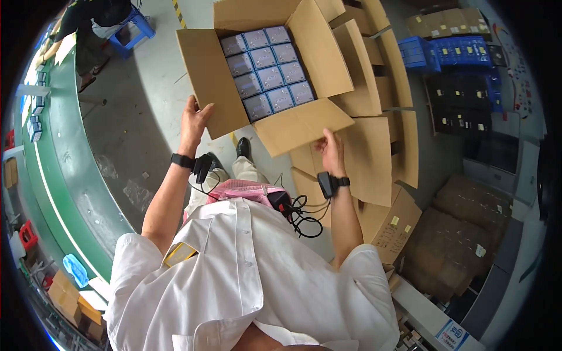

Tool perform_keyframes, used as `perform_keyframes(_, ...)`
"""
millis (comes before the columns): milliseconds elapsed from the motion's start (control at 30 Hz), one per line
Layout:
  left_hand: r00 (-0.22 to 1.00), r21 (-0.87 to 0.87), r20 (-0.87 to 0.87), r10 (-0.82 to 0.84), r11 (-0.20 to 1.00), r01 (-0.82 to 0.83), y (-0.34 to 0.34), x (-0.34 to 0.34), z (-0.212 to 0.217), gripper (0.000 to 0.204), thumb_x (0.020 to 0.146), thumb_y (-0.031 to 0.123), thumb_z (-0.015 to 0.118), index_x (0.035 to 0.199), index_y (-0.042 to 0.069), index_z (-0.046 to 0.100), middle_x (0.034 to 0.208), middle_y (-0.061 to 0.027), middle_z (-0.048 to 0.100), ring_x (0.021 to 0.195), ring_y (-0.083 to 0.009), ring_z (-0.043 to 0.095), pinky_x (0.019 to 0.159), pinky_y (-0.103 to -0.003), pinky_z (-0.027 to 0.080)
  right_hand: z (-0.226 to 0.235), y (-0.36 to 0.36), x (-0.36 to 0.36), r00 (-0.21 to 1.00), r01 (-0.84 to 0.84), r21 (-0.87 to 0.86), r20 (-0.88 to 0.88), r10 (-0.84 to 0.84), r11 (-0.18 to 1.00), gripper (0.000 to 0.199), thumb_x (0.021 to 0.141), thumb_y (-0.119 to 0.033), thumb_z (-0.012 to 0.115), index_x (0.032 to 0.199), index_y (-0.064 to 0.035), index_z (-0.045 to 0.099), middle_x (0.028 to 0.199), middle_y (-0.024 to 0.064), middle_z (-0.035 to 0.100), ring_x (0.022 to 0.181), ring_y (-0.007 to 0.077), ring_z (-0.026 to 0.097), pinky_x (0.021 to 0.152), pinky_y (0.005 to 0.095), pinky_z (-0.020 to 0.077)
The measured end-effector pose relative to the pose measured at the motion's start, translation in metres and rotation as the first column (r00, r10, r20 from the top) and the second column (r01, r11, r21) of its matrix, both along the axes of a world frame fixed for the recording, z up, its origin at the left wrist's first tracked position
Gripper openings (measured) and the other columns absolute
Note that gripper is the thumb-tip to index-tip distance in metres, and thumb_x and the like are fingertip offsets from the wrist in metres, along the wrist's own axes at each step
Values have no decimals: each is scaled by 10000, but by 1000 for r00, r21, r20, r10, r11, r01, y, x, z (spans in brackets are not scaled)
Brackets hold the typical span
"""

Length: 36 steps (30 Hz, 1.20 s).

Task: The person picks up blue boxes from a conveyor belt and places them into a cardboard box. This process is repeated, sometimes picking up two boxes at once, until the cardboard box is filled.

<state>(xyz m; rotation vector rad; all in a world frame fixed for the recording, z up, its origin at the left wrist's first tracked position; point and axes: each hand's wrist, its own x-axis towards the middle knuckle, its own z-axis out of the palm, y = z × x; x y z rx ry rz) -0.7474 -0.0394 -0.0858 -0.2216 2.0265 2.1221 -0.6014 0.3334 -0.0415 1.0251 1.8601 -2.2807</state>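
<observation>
An open cardboard carton point(319, 44) stands in front of me with its flaps spread outward. Rows of small blue and grey boxes point(263, 57) fill it in one visible layer. My left hand point(194, 121) grips the edge of the carton's left flap point(211, 82), thumb on the near face and fingers partly hidden behind. At the near flap point(301, 126), my right hand point(332, 153) holds the right part of its edge, its fingertips partly under the board. Each wrist wears a black strapped device.
More open cartons point(366, 152) crowd the right side. A green conveyor belt point(61, 169) runs along the left, carrying several small boxes. At the upper left are a person point(96, 29) and a blue stool point(132, 35). Blue crates point(462, 51) and flattened cardboard point(468, 234) lie farther right.
</observation>
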Motion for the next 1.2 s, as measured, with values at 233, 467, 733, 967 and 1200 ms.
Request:
perform_keyframes(233,994,-295,-105,2,955,-33,18,-5,26,292,892,195,701,1026,-8,539,881,-143,704,762,-220,672,688,-351,538,46,-33,-131,990,-123,392,113,85,912,407,946,-484,661,967,-78,649,819,43,690,666,128,695,568,289,562)
perform_keyframes(467,994,-447,-99,-43,894,-6,30,0,38,382,934,288,710,1115,-3,543,798,-101,641,706,-167,614,662,-322,509,-18,-48,-213,819,-563,759,459,345,327,481,919,-493,657,951,-13,668,947,178,731,862,299,726,726,404,576)
perform_keyframes(733,925,-269,-338,172,924,-270,88,-5,68,491,893,149,739,1313,45,508,1106,-175,635,937,-299,656,764,-365,549,-55,-34,-223,563,-623,773,546,620,-116,358,840,-341,726,1010,-32,666,1028,238,708,970,422,674,826,472,539)
perform_keyframes(967,891,-672,-452,45,640,-373,86,21,114,635,839,-13,656,1436,77,459,1294,-237,578,1193,-397,587,984,-424,502,36,-53,-327,562,-299,951,107,820,82,277,826,-266,719,1042,-103,661,1021,202,691,932,401,652,781,471,537)
perform_keyframes(1200,972,-576,-193,137,786,-225,100,31,84,685,805,-123,491,1455,90,455,1357,-202,569,1223,-399,572,1008,-404,485,41,-65,-447,544,112,986,44,838,-124,238,866,-301,691,1012,-112,684,972,151,694,975,391,626,894,509,476)
